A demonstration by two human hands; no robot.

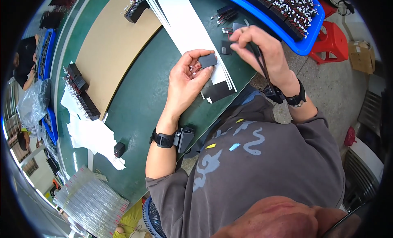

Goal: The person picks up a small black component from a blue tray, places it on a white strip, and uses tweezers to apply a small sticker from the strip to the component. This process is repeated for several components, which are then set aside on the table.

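My left hand (189, 77) is closed round a small dark grey rectangular block (207, 60) with red wires and white plugs, held over the white strips. My right hand (262, 45) is raised to the right of it, thumb and fingers drawn together. A long thin dark piece (262, 63) runs along that palm toward the wrist; its kind and what the fingertips pinch cannot be made out. Beneath the right fingers, a flat black square piece (226, 47) lies on the green table (143, 80). Beyond it are several wired black blocks (226, 15).
Long white strips (180, 17) cross the table beside a brown board (110, 41). Rows of wired black blocks (84, 92) and white sheets (92, 133) lie left. A full blue tray (301, 47) overhangs the right edge, near a red stool (333, 43). Other people sit far left.
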